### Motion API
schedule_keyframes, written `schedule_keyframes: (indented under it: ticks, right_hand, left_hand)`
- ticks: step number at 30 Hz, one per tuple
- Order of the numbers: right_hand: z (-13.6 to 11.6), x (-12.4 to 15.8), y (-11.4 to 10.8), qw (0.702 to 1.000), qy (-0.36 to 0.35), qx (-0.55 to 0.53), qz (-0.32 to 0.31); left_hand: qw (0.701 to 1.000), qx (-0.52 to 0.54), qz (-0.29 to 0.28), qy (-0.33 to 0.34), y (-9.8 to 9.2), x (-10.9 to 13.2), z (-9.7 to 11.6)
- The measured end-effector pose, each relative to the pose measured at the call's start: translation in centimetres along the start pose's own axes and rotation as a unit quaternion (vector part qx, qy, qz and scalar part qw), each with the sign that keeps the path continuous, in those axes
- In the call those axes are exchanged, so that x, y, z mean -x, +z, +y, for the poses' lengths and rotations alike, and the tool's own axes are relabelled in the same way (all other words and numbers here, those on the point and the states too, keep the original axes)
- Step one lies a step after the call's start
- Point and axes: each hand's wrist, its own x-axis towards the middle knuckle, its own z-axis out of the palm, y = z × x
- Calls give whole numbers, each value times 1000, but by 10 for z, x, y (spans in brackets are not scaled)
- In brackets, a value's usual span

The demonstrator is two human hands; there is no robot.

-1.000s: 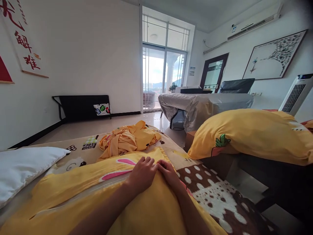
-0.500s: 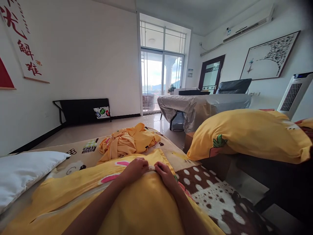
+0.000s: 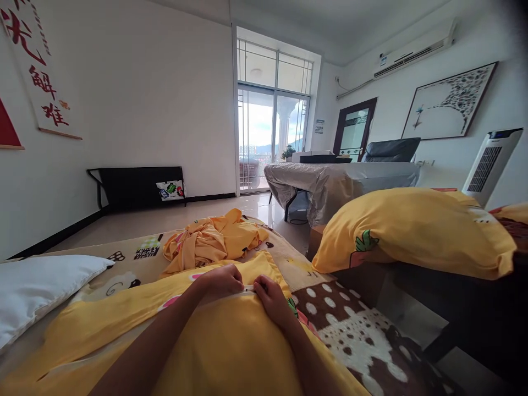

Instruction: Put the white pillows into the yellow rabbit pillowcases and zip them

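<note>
- Your left hand (image 3: 220, 281) and right hand (image 3: 272, 300) reach forward, knuckles up, close together on the yellow pillowcase (image 3: 231, 341).
- Both sets of fingers are clenched, pinching its white zipper edge (image 3: 249, 287) between them.
- The pillowcase lies on the bed (image 3: 363, 335), just before a crumpled yellow cloth (image 3: 214, 239).

Crumpled yellow cloth (image 3: 214, 239) blocks ahead; sides open.
</note>
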Motion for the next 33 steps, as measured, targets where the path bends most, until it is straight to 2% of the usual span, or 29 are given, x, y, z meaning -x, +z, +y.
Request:
schedule_keyframes:
  ticks: [5, 8, 11, 16, 18, 20, 22, 25, 28, 33]
  right_hand:
    - [-5, 1, -10, 998, 17, -53, 2]
    - [-8, 3, -17, 996, 25, -78, -24]
    - [-8, 4, -19, 997, 32, -53, -43]
    - [-8, 3, -14, 999, 30, 7, -6]
    - [-7, 2, -13, 999, 31, 23, 11]
    - [-7, 2, -12, 999, 31, 29, 25]
    - [-5, 2, -12, 999, 36, 14, 33]
    - [-3, 0, -12, 998, 47, -33, 37]
    - [-1, -1, -13, 995, 58, -74, 44]
    - [-4, -2, -16, 989, 79, -118, 49]
  left_hand:
    - [999, -8, 31, -12, 4, -2, 1]
    - [999, 9, 53, -8, 7, -4, 1]
    - [997, 21, 79, 1, 9, -6, 0]
    - [993, -16, 110, 38, 13, -10, 2]
    - [988, -43, 140, 48, 18, -10, 5]
    - [974, -87, 193, 77, 26, -5, 10]
    - [949, -162, 236, 135, 35, 1, 17]
    - [909, -280, 236, 199, 49, 9, 26]
    - [910, -303, 225, 170, 56, 8, 32]
    - [926, -280, 230, 103, 56, -1, 35]
